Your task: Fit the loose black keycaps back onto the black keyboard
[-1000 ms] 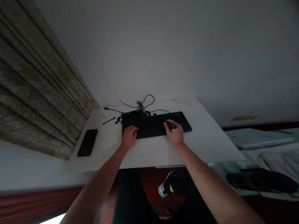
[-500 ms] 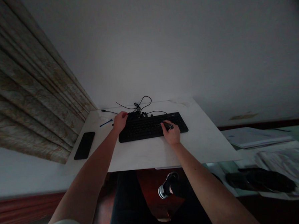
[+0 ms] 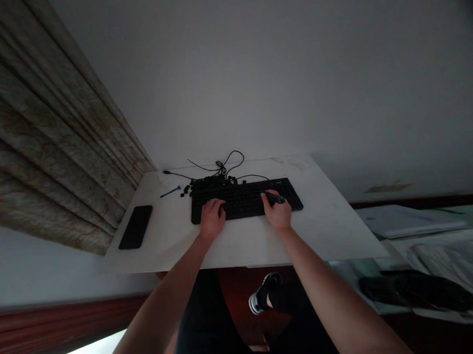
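A black keyboard [image 3: 242, 211] lies across the white table in front of me. My left hand [image 3: 212, 218] rests on its left front part, fingers curled and drawn toward the thumb. Whatever lies between those fingertips is too small and dark to make out. Over the right part of the keys, my right hand [image 3: 278, 213] grips a slim dark pen-like tool [image 3: 277, 198]; its thin end points left. Loose black keycaps [image 3: 187, 189] are scattered at the keyboard's back left corner, mixed with a dark heap [image 3: 209, 182] beside the cable.
A black cable [image 3: 235, 151] loops behind the keyboard, its plug [image 3: 166, 172] lying at the left. A small blue tool [image 3: 170, 191] and a black phone [image 3: 136, 227] are on the table's left side. The wall borders the table's back; papers [image 3: 413, 220] lie on a surface at right.
My left hand has come from the heap behind the keyboard to its left front keys, uncovering loose keycaps. My right hand stays over the right keys with the dark tool.
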Tool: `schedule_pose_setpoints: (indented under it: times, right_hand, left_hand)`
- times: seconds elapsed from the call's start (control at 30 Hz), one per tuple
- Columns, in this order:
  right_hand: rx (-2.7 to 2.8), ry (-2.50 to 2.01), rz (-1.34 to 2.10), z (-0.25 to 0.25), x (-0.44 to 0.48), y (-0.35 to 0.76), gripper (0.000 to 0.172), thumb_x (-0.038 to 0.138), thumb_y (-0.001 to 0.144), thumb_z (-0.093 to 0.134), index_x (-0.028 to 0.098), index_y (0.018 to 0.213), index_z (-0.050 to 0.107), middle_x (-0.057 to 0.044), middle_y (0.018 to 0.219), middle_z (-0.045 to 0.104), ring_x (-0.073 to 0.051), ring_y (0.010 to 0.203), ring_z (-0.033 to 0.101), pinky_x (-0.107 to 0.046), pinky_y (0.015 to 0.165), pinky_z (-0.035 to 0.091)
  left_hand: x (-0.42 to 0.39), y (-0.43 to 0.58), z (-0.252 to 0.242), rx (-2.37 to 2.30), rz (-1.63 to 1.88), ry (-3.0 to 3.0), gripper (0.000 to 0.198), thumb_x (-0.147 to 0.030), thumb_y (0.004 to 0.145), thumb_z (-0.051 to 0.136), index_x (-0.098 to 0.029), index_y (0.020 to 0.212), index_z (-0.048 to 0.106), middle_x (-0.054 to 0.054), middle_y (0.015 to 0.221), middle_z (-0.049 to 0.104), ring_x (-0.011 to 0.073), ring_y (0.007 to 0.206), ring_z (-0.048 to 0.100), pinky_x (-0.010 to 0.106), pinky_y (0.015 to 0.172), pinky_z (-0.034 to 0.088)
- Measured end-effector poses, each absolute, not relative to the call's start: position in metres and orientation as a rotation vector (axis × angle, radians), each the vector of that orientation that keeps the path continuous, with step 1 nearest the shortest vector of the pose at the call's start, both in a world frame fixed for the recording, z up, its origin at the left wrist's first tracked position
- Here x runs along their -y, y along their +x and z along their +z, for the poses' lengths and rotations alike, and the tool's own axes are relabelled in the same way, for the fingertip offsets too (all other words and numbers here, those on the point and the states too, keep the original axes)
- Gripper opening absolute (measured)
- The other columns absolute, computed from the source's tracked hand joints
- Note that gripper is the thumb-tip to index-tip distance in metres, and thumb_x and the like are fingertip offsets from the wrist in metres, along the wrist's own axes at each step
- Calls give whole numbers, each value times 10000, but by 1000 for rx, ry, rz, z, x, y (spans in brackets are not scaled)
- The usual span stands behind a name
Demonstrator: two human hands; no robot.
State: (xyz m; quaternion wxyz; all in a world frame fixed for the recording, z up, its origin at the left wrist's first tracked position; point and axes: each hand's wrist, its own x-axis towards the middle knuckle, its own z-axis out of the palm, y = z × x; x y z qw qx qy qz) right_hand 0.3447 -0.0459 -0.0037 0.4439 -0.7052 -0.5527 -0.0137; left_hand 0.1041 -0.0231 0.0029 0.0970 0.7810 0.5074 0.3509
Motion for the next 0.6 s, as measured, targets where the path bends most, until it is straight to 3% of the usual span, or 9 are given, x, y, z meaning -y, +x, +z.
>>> schedule_pose_setpoints:
  times: [0.2, 0.33, 0.5, 0.6]
  right_hand:
    - [1140, -1714, 10, -1, 48, 347, 569, 629, 941, 451, 134, 993, 727, -142, 884, 755, -257, 773, 693, -378, 771, 526]
    - [1081, -1698, 220, 10, 44, 342, 570, 635, 923, 486, 117, 929, 722, -136, 768, 743, -272, 729, 722, -378, 736, 552]
    - [1218, -1619, 659, 39, 32, 309, 399, 519, 905, 598, 138, 908, 717, -102, 754, 753, -230, 630, 719, -296, 571, 545]
    - [1383, -1645, 752, 55, 25, 288, 295, 428, 916, 617, 159, 840, 711, -79, 722, 749, -201, 586, 708, -259, 536, 517]
  left_hand:
    - [25, 101, 2, -1575, 1142, 2150, 258, -81, 855, 530, -206, 1047, 648, 67, 1053, 669, 232, 1037, 629, 399, 978, 488]
    - [24, 101, 3, -1551, 1065, 2165, 272, -68, 827, 537, -198, 1039, 647, 72, 1040, 667, 238, 1035, 623, 398, 984, 484]
    - [24, 102, 2, -1550, 1026, 2147, 341, -37, 800, 516, -208, 1072, 628, 73, 1070, 659, 241, 1078, 613, 402, 999, 481]
    - [24, 102, 2, -1533, 1020, 2135, 390, -30, 788, 513, -205, 1123, 608, 81, 1092, 652, 242, 1099, 607, 397, 1000, 485]
